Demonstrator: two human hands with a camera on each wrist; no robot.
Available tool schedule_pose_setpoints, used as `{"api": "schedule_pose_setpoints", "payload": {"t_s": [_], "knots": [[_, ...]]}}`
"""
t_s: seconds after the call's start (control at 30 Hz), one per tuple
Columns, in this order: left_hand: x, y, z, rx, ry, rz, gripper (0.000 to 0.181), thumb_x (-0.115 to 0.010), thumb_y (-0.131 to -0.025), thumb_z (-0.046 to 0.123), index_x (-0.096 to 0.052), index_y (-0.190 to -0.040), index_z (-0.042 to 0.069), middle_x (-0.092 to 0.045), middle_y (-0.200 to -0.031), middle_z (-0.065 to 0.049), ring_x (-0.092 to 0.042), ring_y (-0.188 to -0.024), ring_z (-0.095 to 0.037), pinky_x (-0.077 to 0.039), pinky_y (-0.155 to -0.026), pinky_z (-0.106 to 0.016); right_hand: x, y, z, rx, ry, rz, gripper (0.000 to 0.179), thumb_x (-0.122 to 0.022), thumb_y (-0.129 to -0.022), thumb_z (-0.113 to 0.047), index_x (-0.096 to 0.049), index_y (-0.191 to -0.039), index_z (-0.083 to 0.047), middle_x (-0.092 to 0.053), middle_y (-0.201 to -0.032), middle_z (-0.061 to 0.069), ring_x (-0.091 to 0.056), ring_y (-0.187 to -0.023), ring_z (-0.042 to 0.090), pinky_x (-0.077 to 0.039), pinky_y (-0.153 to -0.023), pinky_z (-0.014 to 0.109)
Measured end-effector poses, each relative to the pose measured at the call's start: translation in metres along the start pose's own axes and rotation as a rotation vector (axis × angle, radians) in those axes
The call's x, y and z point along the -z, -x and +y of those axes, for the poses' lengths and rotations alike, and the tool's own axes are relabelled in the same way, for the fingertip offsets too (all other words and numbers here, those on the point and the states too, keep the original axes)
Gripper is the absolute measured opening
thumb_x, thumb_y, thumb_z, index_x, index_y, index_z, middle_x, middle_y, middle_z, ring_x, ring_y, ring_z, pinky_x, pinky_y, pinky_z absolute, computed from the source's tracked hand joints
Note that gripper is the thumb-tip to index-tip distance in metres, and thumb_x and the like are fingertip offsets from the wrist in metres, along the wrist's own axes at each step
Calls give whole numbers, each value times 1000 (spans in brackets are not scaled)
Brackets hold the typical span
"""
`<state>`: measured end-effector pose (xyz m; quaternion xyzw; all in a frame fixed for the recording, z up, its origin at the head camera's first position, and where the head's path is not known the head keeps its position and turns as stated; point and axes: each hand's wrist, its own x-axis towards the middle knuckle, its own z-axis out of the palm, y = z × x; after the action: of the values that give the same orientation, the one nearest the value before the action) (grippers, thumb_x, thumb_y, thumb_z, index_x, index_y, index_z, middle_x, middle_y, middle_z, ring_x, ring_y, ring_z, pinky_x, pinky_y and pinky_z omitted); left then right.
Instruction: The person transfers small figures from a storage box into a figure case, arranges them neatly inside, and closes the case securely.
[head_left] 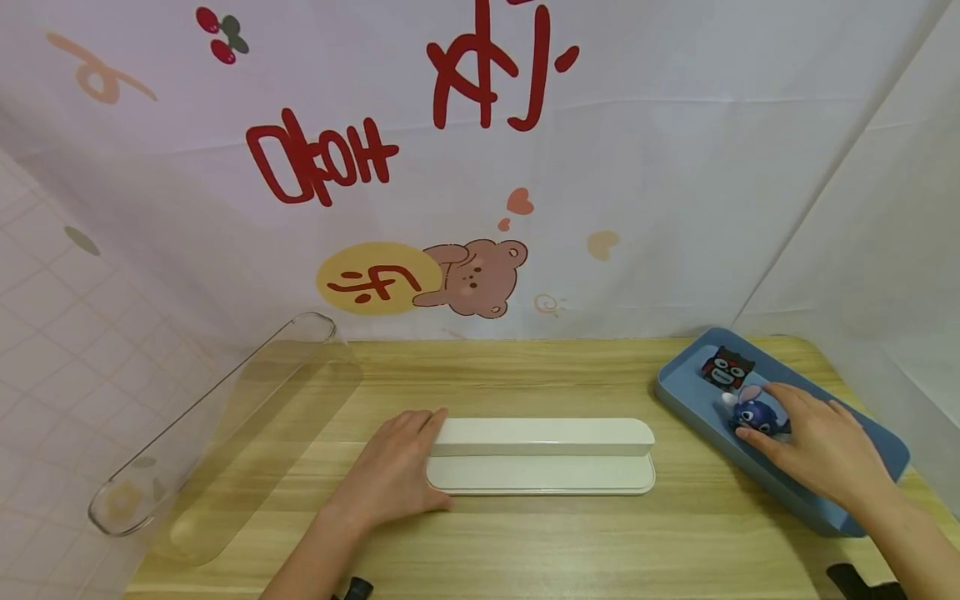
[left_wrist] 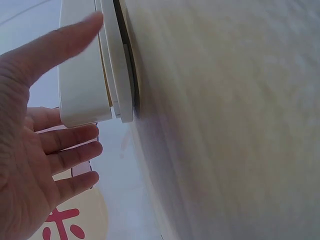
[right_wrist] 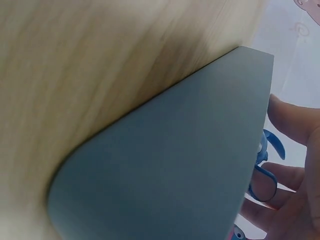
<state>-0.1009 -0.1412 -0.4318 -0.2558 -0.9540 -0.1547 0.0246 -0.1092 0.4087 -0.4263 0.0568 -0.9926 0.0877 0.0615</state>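
At the left end of a long white stepped base point(head_left: 540, 475), my left hand point(head_left: 397, 467) spans the end, thumb at the front edge and fingers at the back. The left wrist view shows the thumb straight and the fingers loosely extended beside the base. My right hand point(head_left: 832, 442) reaches into a blue tray point(head_left: 780, 492), its thumb and fingers spread around a blue big-eared figurine point(head_left: 756, 417). In the right wrist view, a gap shows between the thumb and the figurine's blue parts point(right_wrist: 272, 143); the tray wall hides the rest.
A long clear plastic box point(head_left: 213, 391) stands at the left of the wooden table point(head_left: 525, 550). Behind the blue figurine, a dark owl-like figure point(head_left: 727, 369) with big white eyes lies in the tray. A printed white cloth point(head_left: 675, 167) hangs along the back.
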Motion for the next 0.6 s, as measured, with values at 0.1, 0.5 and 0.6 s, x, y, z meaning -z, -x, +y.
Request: {"api": "schedule_pose_setpoints", "payload": {"t_s": [0.1,0.5,0.6], "knots": [[0,0,0,3,2,-1,112,-102,-58,43,-54,-147,-4,-64,-130,-13,-58,-125,-32,-45,-112,-50,-1,0,0,2,-8,-2,86,-79,-91,-52,-52,-140,12,-52,-137,41,-46,-121,65,-19,-109,82],[0,0,0,-16,-35,28,100,-100,-59,27,-57,-143,-5,-66,-129,-11,-60,-120,-29,-48,-108,-49,-4,-4,2,53,-22,23,74,-87,-86,-37,-58,-131,14,-62,-125,39,-56,-112,63,-23,-106,83],[0,0,0,-15,-27,24,100,-100,-59,25,-56,-143,-5,-66,-130,-12,-60,-121,-29,-48,-108,-49,-6,-5,3,62,-18,18,70,-88,-85,-33,-59,-127,15,-64,-119,39,-60,-107,62,-26,-103,82]]}}
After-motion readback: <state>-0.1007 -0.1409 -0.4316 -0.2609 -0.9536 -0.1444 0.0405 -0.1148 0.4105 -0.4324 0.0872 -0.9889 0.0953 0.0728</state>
